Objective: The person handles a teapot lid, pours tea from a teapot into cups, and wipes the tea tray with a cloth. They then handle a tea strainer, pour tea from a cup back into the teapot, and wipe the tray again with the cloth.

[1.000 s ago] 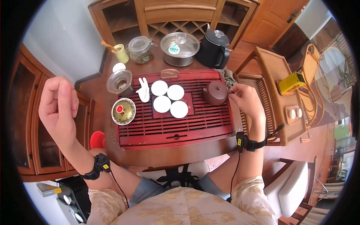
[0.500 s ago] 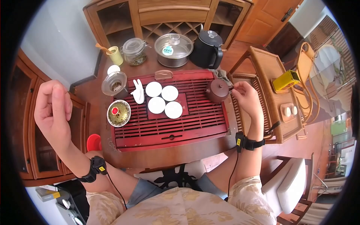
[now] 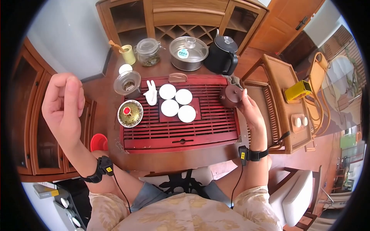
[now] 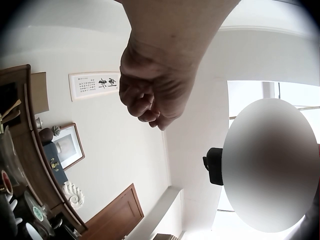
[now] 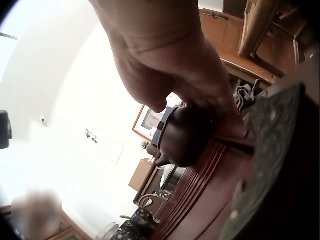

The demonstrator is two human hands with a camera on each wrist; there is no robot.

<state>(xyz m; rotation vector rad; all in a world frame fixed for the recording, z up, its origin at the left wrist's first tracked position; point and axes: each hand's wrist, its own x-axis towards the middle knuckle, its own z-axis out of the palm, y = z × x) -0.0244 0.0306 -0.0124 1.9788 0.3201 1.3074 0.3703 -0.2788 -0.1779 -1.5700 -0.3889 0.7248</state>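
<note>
My right hand (image 3: 253,111) grips the handle side of a dark brown teapot (image 3: 230,97) at the right end of the red slatted tea tray (image 3: 181,144). In the right wrist view the same hand (image 5: 172,65) is behind the teapot (image 5: 182,139), its spout pointing away. My left hand (image 3: 63,109) is raised off the table's left side, fingers curled and holding nothing; the left wrist view shows this hand (image 4: 157,85) against the wall. Several white cups (image 3: 169,107) stand mid-tray beside a white figurine (image 3: 151,95). A lidded bowl (image 3: 130,119) is at the tray's left.
Behind the tray stand a glass jar (image 3: 148,57), a lidded steel pot (image 3: 189,59) and a black kettle (image 3: 219,57). A strainer (image 3: 126,85) is at the back left. To the right is a wicker cart (image 3: 298,133); a red bucket (image 3: 99,142) is at lower left.
My right hand has closed in on the teapot, its thumb now by the lid, and the teapot has shifted slightly right on the tray. My left hand keeps its curled pose.
</note>
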